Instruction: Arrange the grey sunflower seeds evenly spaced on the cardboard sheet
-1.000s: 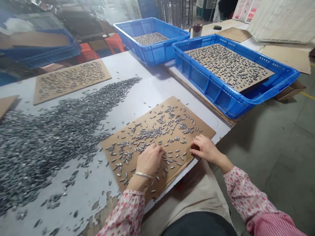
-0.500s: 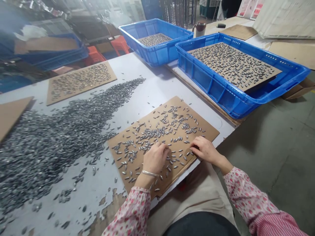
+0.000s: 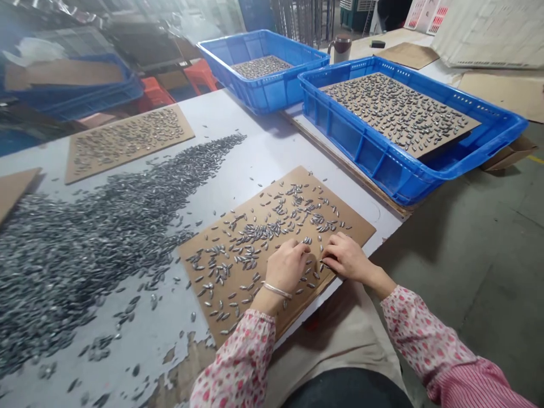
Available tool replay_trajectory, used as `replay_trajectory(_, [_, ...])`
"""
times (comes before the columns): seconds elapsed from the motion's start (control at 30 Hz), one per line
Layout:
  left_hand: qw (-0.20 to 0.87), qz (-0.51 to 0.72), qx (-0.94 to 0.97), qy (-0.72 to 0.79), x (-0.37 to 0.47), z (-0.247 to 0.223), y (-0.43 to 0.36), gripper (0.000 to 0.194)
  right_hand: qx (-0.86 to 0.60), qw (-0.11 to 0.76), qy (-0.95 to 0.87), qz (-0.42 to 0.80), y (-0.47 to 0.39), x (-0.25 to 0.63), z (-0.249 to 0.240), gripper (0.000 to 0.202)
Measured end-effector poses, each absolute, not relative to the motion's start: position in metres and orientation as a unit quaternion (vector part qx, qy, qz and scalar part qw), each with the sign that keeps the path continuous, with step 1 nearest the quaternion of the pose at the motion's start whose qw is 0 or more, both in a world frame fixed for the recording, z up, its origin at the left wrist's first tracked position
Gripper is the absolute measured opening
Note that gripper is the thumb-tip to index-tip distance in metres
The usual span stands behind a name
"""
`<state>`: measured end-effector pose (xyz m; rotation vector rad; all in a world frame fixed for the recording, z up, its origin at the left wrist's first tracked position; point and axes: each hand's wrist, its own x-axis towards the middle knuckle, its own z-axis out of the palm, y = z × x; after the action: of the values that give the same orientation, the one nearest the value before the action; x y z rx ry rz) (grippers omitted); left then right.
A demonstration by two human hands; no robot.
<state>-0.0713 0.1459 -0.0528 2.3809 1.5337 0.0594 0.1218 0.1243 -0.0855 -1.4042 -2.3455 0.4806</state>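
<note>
- Left hand (image 3: 288,265), right hand (image 3: 346,258): fingers curled; I cannot tell whether either pinches anything
- Metal pieces (image 3: 260,231): on cardboard (image 3: 357,228), beneath and beyond both hands; I'd favour light, low fingertip touches

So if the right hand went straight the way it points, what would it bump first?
Probably the left hand, though the right hand might brush little silvery pieces on the cardboard first; depth is unclear.
</note>
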Motion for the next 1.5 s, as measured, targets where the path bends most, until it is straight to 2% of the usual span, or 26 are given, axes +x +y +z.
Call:
replay_trajectory(0.33, [0.147, 0.005, 0.830, 0.537, -0.056, -0.051, 0.152, 0.022, -0.543, 0.286, -0.765, 0.196, 0.134, 0.125, -0.085, 0.007])
replay_trajectory(0.43, [0.149, -0.002, 0.828, 0.540, -0.050, -0.049, 0.154, 0.023, -0.544, 0.260, -0.773, 0.198, 0.136, 0.131, -0.082, 0.004])
replay_trajectory(0.6, [0.135, -0.002, 0.843, 0.521, -0.042, -0.054, 0.154, 0.021, -0.540, 0.258, -0.776, 0.198, 0.136, 0.142, -0.083, 0.014])
replay_trajectory(0.77, [0.117, -0.020, 0.843, 0.525, -0.033, -0.058, 0.153, 0.022, -0.532, 0.254, -0.787, 0.178, 0.134, 0.150, -0.093, 0.005])
replay_trajectory(0.87, [0.112, -0.035, 0.853, 0.508, -0.031, -0.056, 0.151, 0.022, -0.514, 0.236, -0.807, 0.168, 0.129, 0.149, -0.095, 0.008])
replay_trajectory(1.0, [0.126, -0.043, 0.870, 0.475, -0.034, -0.054, 0.147, 0.023, -0.478, 0.215, -0.834, 0.173, 0.121, 0.145, -0.090, 0.015])
replay_trajectory(1.1, [0.142, -0.047, 0.859, 0.490, -0.037, -0.055, 0.146, 0.021, -0.475, 0.208, -0.835, 0.186, 0.118, 0.145, -0.085, 0.011])
replay_trajectory(1.33, [0.172, 0.011, 0.833, 0.525, -0.052, -0.058, 0.150, 0.022, -0.489, 0.239, -0.818, 0.187, 0.113, 0.144, -0.088, 0.007])
replay_trajectory(1.5, [0.187, -0.009, 0.834, 0.520, -0.063, -0.047, 0.147, 0.020, -0.492, 0.235, -0.817, 0.186, 0.106, 0.140, -0.088, 0.009])
